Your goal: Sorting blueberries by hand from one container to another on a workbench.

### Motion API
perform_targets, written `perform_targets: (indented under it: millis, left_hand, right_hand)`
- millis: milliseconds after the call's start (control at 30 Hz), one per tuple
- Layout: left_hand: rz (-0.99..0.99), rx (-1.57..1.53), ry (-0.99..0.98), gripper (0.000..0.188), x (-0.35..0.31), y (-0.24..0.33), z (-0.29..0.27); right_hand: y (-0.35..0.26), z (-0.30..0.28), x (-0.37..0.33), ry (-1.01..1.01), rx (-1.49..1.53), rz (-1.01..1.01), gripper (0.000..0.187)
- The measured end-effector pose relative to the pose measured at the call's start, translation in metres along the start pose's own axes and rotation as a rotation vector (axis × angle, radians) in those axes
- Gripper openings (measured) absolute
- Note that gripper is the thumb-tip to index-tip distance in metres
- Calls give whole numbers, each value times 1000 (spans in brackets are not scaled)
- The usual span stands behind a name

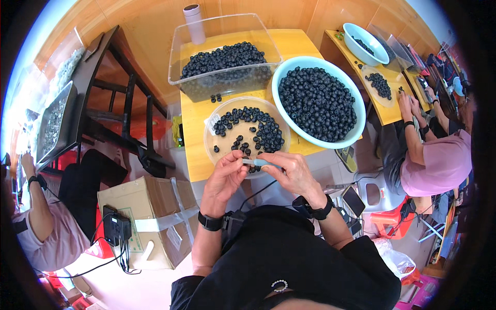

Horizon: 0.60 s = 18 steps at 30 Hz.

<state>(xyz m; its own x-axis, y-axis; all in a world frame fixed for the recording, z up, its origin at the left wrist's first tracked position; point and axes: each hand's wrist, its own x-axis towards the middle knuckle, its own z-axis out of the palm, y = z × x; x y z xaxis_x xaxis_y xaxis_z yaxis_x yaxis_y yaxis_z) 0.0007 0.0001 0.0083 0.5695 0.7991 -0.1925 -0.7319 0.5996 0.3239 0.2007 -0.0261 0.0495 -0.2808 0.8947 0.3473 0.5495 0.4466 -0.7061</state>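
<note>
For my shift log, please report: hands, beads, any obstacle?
Right hand gripping slim blue tool; left hand at its pale tip. Black beads loose in round tray. Nothing visibly blocking hands.

Black beads: smooth and plastic-looking, small highlights dotting their rounded sides.
Slim pale-blue tool: smooth, apparently plastic, with a soft sheen.
Round tray: thin, translucent plastic, smooth across its base.
Light-blue basin: opaque plastic, smooth, lightly glossy at the rim.
Rectangular bin: clear, rigid plastic with shiny, see-through walls.
Yellow tabletop: smooth, wood-look surface with a low sheen.
Wall panels: warm wood grain under a satin finish.
Lilac tumbler: smooth shell.
Carton: matt brown cardboard, crossed by glossy tape.
Black top: soft, matt cloth.
</note>
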Motion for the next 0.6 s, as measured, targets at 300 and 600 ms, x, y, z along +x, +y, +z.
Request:
perform_targets:
  millis: [300,600]
  left_hand:
    - [1,107,-102,24,-13,-7,25]
    - [-58,136,-56,26,-3,-15,18]
  right_hand:
    - [13,-23,-2,97,-18,158,22]
    - [-22,-7,1,5,283,76,27]
